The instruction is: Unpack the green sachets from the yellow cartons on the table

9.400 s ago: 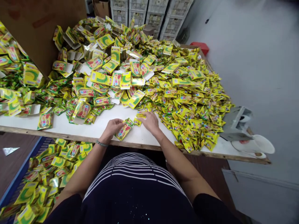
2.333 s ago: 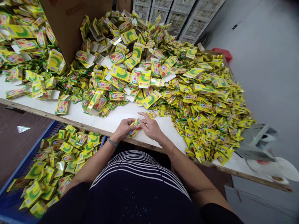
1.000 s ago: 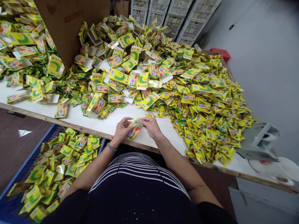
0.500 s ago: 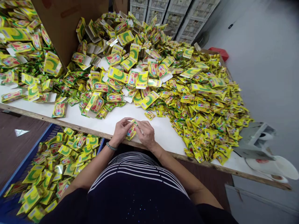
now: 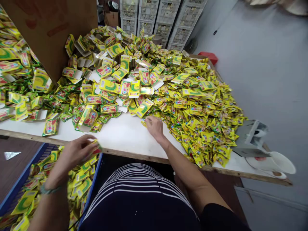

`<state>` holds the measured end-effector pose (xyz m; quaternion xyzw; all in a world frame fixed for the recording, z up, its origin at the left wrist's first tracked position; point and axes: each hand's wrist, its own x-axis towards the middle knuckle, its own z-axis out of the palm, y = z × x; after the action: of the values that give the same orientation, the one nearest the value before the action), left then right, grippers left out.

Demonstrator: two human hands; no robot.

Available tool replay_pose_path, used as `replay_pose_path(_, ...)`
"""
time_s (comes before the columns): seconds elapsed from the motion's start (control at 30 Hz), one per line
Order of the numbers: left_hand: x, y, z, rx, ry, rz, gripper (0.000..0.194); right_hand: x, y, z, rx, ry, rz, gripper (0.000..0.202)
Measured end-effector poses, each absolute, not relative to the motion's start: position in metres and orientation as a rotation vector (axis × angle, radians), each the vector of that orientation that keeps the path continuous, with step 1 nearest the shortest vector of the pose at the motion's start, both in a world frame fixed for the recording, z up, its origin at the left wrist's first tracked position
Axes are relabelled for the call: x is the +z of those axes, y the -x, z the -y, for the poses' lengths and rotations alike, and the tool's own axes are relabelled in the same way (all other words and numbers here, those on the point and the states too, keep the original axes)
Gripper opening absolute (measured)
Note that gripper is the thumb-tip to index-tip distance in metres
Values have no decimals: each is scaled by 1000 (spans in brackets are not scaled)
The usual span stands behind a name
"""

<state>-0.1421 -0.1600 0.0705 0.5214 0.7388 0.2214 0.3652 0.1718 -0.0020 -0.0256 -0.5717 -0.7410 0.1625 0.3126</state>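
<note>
My left hand (image 5: 80, 150) is over the inner side of the blue crate (image 5: 98, 171), its fingers closed on a small yellow-green box (image 5: 97, 148) that is blurred. My right hand (image 5: 154, 125) rests on the white table (image 5: 127, 138) with its fingers closed at a yellow sachet (image 5: 143, 123), at the front edge of the heap. Yellow sachets (image 5: 204, 118) spread to the right of it. Open and flat yellow-green boxes (image 5: 109, 86) lie piled on green sachets farther back. Closed boxes (image 5: 84, 186) fill the crate.
A brown cardboard panel (image 5: 45, 35) stands at the back left. A grey metal device (image 5: 250, 138) and a white bowl (image 5: 282, 162) sit at the right end. Stacked white crates (image 5: 163, 19) and a red object (image 5: 209, 57) are behind.
My hands have parted from the box they both held. My left hand has moved left with the box to the crate, and my right hand forward to the sachets. The view has shifted.
</note>
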Motion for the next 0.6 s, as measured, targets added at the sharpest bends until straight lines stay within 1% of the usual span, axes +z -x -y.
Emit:
replay_pose_path(0.03, 77, 157, 167, 433, -1401, -2000, 52, -30, -178, -9, 394, 1573, 1986, 29)
replay_pose_path(0.07, 81, 166, 172, 333, -1461, -2078, 51, -34, -182, -18, 379, 1582, 2051, 39)
replay_pose_path(0.13, 77, 167, 172, 272, -1540, -2134, 50, -43, -186, -33, 363, 1529, 2167, 51)
replay_pose_path(0.2, 62, 149, 159, 379, -1568, -2065, 47, -50, -184, -40, 366, 1447, 2211, 47)
replay_pose_path(0.33, 26, 88, 120, 699, -1563, -1901, 30, -55, -184, -40, 507, 1270, 2066, 26)
replay_pose_path(0.43, 12, 50, 91, 920, -1494, -1785, 22, -52, -192, -34, 798, 1212, 1773, 19)
replay_pose_path(0.5, 8, 31, 75, 1062, -1396, -1723, 22, -48, -196, -29, 1081, 1174, 1583, 25)
replay_pose_path(0.53, 7, 24, 67, 1114, -1323, -1678, 27, -46, -197, -27, 1225, 1135, 1510, 30)
replay_pose_path(0.6, 3, 11, 52, 1156, -1148, -1512, 42, -41, -196, -23, 1469, 1037, 1411, 38)
